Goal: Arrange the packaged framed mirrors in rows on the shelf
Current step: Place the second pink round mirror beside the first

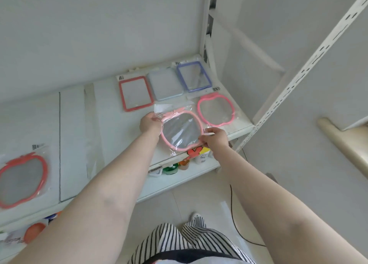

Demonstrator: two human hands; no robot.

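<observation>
A pink apple-shaped mirror [181, 131] in a clear plastic bag lies at the front of the white shelf [111, 112]. My left hand [150, 123] grips its upper left edge and my right hand [215, 137] pinches its right edge. To its right lies a second pink apple-shaped mirror [216, 109]. Behind them is a row of three rectangular mirrors: red-framed [135, 93], pale blue [164, 84] and purple-framed [193, 76]. A red apple-shaped mirror [22, 181] in its bag lies far left on the shelf.
White perforated uprights [298, 72] stand at the shelf's right end. A lower shelf [179, 176] holds small jars and bottles. A black cable [236, 220] runs over the tiled floor. A beige rail [342, 142] is at the right.
</observation>
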